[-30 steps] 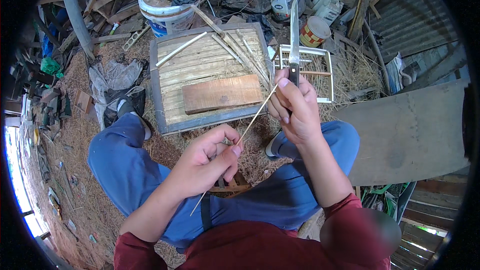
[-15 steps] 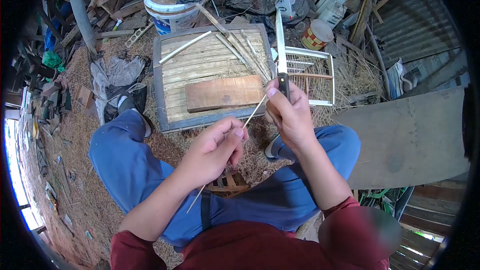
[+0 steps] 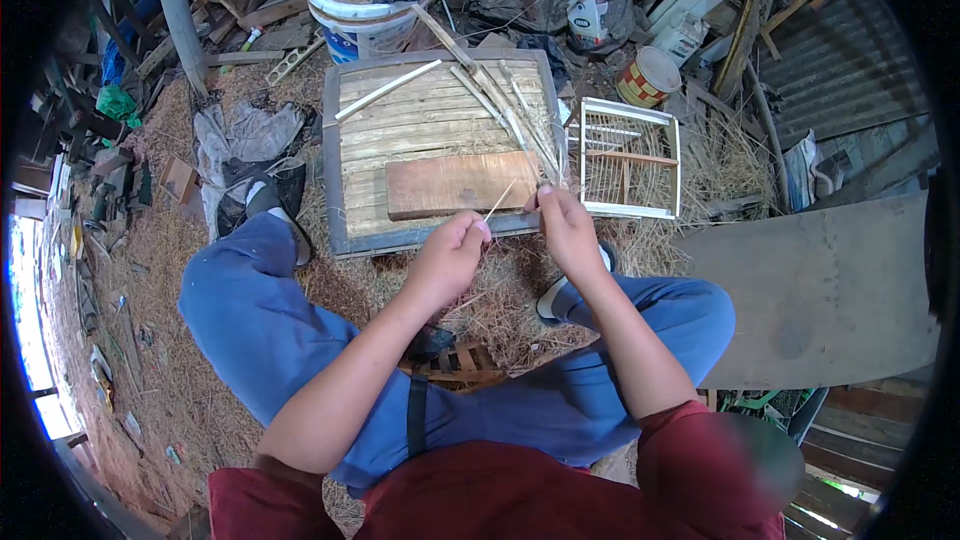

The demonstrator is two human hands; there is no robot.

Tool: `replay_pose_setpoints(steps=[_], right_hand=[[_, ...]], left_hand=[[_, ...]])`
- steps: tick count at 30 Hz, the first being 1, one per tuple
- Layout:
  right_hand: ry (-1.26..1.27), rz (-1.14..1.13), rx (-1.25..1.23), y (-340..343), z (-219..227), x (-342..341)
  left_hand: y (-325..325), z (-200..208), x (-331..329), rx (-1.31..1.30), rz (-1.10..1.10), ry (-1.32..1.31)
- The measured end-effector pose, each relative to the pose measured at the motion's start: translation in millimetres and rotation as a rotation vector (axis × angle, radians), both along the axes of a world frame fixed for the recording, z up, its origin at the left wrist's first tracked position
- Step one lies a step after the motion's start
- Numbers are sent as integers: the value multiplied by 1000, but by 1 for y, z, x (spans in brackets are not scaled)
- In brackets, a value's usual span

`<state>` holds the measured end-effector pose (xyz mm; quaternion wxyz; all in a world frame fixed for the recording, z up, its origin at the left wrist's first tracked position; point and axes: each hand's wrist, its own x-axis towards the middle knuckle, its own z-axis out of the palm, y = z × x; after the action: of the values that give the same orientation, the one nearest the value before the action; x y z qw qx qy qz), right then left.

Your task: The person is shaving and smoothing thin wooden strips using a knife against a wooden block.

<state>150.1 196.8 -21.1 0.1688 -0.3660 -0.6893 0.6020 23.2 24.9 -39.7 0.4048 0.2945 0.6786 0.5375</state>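
Observation:
My left hand [image 3: 452, 252] is closed in a pinch on a thin bamboo stick [image 3: 501, 200], which slants up and right in front of the wooden block [image 3: 455, 185]. My right hand [image 3: 568, 228] is at the right front corner of the low slatted board [image 3: 375, 145], its fingers pressed together beside the block's right end. What those fingers hold is too small or hidden to make out, and the knife cannot be clearly seen. Close beyond the right hand lie several split bamboo strips [image 3: 490, 100]. One pale strip [image 3: 388, 90] rests apart at the board's far left.
Right of the board lies a white-edged frame with slats [image 3: 630, 153]. Behind stand a large white and blue bucket [image 3: 365, 35] and a red and yellow tin [image 3: 648, 77]. A flat grey sheet [image 3: 815, 290] lies at the right. Straw and shavings cover the ground.
The knife that stood upright in my right hand is no longer clearly seen. That hand has lowered toward the board's corner. My left hand has moved forward with the stick, now showing less length.

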Motion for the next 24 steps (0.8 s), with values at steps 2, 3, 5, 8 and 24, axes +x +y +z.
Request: replay_pose_setpoints(steps=[2,3,5,8,24], right_hand=[[-123,135,429,-10,3,-1],[-278,146,422,-16,8,3],[-299,173,470,-19,2,9],[-360,215,555,-24,-9,14],[-354,385,804,-30,-18,15]], left_hand=[[-1,-13,-7,-22,23,51],[-3,-19,-10,-40,41,101],[-2,-19,-14,-94,55,112],[-2,-24,-18,-171,67,112],[-8,-34,-21,-133,92,250]])
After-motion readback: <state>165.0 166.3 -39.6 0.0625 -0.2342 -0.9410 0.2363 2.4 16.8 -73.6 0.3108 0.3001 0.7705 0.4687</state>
